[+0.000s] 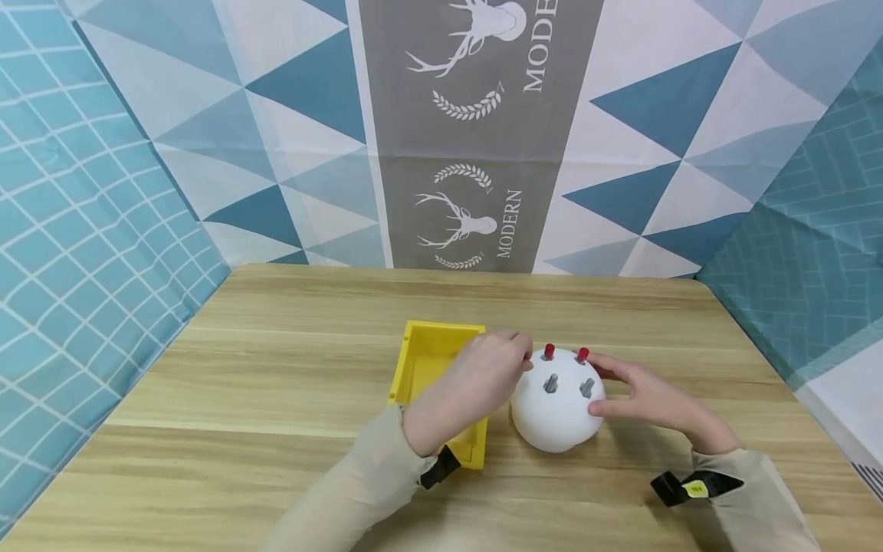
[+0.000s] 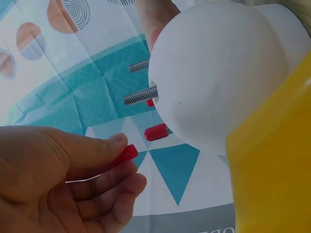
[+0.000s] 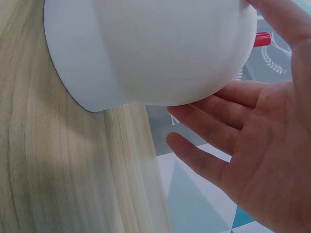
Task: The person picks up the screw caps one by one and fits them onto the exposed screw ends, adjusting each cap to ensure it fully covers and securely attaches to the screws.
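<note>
Right hand (image 1: 645,397) spread against the white dome (image 1: 555,423), I should keep my left hand's (image 1: 488,369) pinched red cap (image 2: 128,154) square to a threaded stud (image 2: 140,95).

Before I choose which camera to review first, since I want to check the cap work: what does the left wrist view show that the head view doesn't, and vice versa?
Only left wrist: the loose red cap pinched between the thumb and fingers of the left hand.

Only head: the inside of the yellow tray and both sleeves.

Both: the white dome with the right hand against it, two bare bolts and two fitted caps.
</note>
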Motion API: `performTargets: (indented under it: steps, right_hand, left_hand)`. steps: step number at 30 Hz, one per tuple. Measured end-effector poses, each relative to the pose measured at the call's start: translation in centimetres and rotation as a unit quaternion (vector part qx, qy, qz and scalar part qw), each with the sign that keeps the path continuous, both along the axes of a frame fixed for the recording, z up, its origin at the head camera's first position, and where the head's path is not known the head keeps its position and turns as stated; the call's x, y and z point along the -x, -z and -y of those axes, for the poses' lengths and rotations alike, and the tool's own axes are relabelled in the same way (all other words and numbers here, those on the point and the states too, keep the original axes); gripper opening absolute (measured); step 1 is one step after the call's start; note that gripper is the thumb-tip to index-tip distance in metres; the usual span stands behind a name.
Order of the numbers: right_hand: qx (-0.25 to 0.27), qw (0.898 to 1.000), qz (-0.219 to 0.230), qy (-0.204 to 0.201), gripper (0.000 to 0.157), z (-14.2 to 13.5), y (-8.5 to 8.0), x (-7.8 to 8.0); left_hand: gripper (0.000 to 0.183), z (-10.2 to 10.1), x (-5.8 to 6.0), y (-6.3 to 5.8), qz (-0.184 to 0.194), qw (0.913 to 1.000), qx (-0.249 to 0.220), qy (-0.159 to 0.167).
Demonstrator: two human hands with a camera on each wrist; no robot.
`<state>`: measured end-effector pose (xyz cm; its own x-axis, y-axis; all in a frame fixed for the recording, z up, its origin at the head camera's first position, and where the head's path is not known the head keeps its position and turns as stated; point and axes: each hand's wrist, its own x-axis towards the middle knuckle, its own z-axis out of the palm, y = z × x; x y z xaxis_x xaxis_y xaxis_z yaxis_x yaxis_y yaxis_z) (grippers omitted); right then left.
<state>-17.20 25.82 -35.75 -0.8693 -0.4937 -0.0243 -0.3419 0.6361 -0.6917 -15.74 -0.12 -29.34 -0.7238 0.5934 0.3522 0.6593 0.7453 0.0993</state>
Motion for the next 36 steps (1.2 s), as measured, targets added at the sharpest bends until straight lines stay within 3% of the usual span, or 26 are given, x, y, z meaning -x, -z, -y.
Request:
performTargets:
  steps: [10, 25, 30, 36]
  right_hand:
    - [0.013, 1.000, -0.010, -0.010, 0.070, -0.1, 0.1, 0.0]
    - [0.011, 1.000, -0.006, -0.009, 0.070, -0.1, 0.0, 0.0]
    - [0.014, 1.000, -0.006, -0.009, 0.070, -0.1, 0.1, 0.0]
    - [0.017, 1.000, -0.003, -0.010, 0.069, 0.0, 0.0, 0.0]
  left_hand:
    - [0.008, -0.7, -0.1, -0.4, -0.016, 0.9992, -0.029, 0.022]
    - [0.016, -2.2, -0.4, -0.8, -0.007, 0.9994, 0.003, 0.032]
    - [0.022, -2.7, -0.6, -0.9, 0.013, 0.9991, 0.016, 0.036]
    - [0.022, -3.4, -0.7, -0.6, 0.015, 0.9985, 0.009, 0.051]
